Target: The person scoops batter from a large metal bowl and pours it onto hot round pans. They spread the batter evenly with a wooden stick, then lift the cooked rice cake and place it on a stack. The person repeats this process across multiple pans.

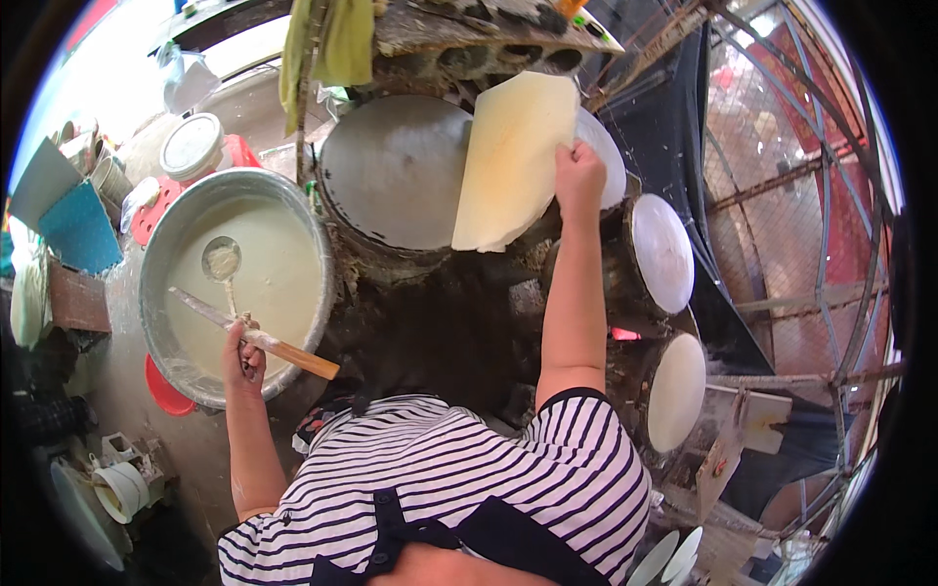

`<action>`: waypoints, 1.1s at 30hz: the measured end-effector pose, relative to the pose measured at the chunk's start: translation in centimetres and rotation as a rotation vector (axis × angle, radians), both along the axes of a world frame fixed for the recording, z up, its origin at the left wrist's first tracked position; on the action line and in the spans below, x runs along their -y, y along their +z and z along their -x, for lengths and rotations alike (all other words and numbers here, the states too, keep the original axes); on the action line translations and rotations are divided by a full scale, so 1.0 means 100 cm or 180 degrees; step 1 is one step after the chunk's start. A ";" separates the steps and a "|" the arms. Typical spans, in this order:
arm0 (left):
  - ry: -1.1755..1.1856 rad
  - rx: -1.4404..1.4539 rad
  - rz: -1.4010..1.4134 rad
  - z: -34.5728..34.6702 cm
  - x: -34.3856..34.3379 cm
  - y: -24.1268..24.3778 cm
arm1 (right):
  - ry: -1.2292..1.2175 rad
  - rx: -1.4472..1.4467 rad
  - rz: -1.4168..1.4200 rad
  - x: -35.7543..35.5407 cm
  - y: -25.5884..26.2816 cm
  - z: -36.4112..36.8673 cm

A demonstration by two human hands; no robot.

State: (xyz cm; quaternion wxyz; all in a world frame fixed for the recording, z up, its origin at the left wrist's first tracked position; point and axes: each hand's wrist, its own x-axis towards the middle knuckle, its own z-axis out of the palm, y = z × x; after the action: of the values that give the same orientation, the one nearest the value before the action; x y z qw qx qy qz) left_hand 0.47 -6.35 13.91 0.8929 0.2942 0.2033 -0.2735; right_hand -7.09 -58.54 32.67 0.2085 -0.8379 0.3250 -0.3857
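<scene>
My left hand (244, 359) grips a ladle together with a batter-coated wooden spreader (293, 357). The ladle's round bowl (222, 259) sits over pale batter (267, 242) in a large metal basin (149, 308). In my right hand (581, 179) is the edge of a thin, yellowish folded pancake sheet (516, 157). It hangs above the right part of a big round griddle (399, 172), whose visible surface is grey and bare. Behind the sheet a second griddle (610, 161), pale on top, is partly hidden. I cannot tell whether the sheet touches either one.
Two more round griddles (663, 253) (676, 393) follow down the right side. A red bowl (168, 386) is by the basin's lower edge. Beyond the basin stands a lidded white bucket (192, 145). Yellow cloths (344, 44) hang at the top; metal-framed mesh (791, 183) borders the right.
</scene>
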 end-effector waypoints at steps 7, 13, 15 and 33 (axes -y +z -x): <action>-0.0214 0.0036 0.0061 -0.001 0.005 0.013 | -0.0294 0.0629 -0.0377 0.040 0.037 0.117; -0.0833 0.0001 0.0559 -0.031 -0.015 0.015 | -0.0391 0.1651 -0.1461 -0.046 0.051 0.241; -0.1093 -0.0027 0.0683 -0.051 -0.028 0.004 | -0.0707 0.1464 -0.1630 -0.079 0.039 0.272; -0.2814 0.0295 0.0343 -0.067 -0.093 -0.010 | -0.2007 0.3090 -0.1596 -0.460 0.045 0.584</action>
State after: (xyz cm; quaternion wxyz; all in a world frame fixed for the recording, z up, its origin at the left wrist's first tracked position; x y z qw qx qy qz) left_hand 7.14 2.94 12.95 0.7124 0.3178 0.0032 -0.6256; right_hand -65.52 -12.54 37.19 0.3986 -0.3570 0.5052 -0.6771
